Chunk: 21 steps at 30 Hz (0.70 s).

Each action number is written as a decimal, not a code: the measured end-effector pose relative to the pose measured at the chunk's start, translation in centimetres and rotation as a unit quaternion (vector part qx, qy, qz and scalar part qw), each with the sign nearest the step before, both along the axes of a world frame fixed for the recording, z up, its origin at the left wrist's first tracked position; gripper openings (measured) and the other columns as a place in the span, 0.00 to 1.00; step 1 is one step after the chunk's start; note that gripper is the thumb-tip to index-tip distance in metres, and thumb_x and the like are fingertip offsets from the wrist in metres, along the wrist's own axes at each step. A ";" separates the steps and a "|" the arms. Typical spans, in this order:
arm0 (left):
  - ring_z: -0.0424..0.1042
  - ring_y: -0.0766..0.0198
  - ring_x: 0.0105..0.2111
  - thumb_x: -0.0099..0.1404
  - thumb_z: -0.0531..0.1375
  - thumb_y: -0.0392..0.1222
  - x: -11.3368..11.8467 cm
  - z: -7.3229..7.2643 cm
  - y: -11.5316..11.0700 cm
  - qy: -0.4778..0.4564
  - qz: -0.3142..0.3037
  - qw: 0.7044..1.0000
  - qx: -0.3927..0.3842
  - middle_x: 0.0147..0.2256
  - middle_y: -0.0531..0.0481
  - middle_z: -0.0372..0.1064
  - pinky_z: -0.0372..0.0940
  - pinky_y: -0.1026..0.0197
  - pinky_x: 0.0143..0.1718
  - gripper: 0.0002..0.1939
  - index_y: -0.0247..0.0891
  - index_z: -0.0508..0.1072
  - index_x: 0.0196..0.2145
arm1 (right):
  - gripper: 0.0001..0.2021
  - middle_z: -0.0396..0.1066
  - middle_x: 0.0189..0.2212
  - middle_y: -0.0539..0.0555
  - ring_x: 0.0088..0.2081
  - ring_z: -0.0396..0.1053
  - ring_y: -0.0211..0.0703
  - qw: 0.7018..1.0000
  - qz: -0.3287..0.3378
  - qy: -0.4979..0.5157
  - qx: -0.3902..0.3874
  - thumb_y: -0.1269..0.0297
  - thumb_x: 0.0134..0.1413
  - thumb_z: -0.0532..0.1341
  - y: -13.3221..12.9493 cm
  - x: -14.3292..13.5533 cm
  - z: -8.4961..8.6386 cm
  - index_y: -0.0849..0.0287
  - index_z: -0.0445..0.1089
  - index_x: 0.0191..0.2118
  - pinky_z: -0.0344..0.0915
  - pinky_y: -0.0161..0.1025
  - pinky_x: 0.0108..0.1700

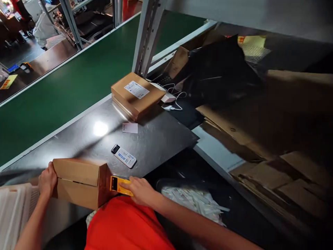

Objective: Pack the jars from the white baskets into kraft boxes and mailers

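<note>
A brown cardboard box (78, 180) is tilted at the near edge of the metal table, its closed flaps facing me. My left hand (48, 180) grips its left end, fingers wrapped over the edge. My right hand (137, 189) is closed around a yellow tool (122, 185) with a dark window, which is up against the box's right end. Beyond them a white and black phone-shaped item (124, 156) with blue print lies on the table, and a small pale card (130, 128) is behind it.
A labelled cardboard box (137, 95) stands at the metal table's (161, 139) back, beside white cables (175, 104). Behind runs a green belt (67, 83). Flattened cartons (270, 177) are stacked right, a bin of white strips (192, 201) sits below, white crates (15, 208) at left.
</note>
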<state>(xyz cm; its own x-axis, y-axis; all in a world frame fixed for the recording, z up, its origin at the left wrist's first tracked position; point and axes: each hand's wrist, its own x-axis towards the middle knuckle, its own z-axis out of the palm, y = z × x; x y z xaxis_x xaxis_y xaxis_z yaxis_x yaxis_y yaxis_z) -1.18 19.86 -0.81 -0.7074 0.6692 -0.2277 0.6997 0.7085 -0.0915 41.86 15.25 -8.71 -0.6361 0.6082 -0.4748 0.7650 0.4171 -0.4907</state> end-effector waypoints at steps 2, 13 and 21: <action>0.79 0.32 0.49 0.73 0.32 0.61 -0.2 -0.1 0.2 0.000 -0.004 1.000 -0.015 0.46 0.22 0.80 0.71 0.40 0.50 0.45 0.30 0.83 0.41 | 0.31 0.74 0.52 0.64 0.49 0.74 0.58 1.000 -0.012 0.011 0.005 0.66 0.60 0.60 -0.2 -2.2 -0.6 0.43 0.65 0.69 0.68 0.48 0.48; 0.75 0.34 0.57 0.72 0.38 0.69 0.5 0.2 -0.4 -0.062 -0.003 0.995 0.083 0.56 0.26 0.76 0.70 0.41 0.54 0.44 0.32 0.73 0.60 | 0.25 0.83 0.41 0.60 0.45 0.80 0.60 0.998 -0.057 0.003 -0.038 0.62 0.51 0.66 3.7 -4.9 3.1 0.46 0.78 0.57 0.68 0.44 0.43; 0.43 0.36 0.75 0.60 0.63 0.72 0.6 0.4 -0.9 -0.124 -0.489 0.863 0.011 0.75 0.42 0.51 0.32 0.33 0.73 0.49 0.48 0.60 0.72 | 0.32 0.85 0.41 0.56 0.44 0.82 0.59 0.978 -0.206 -0.019 -0.012 0.68 0.49 0.58 -0.8 -0.2 6.3 0.39 0.74 0.61 0.68 0.43 0.39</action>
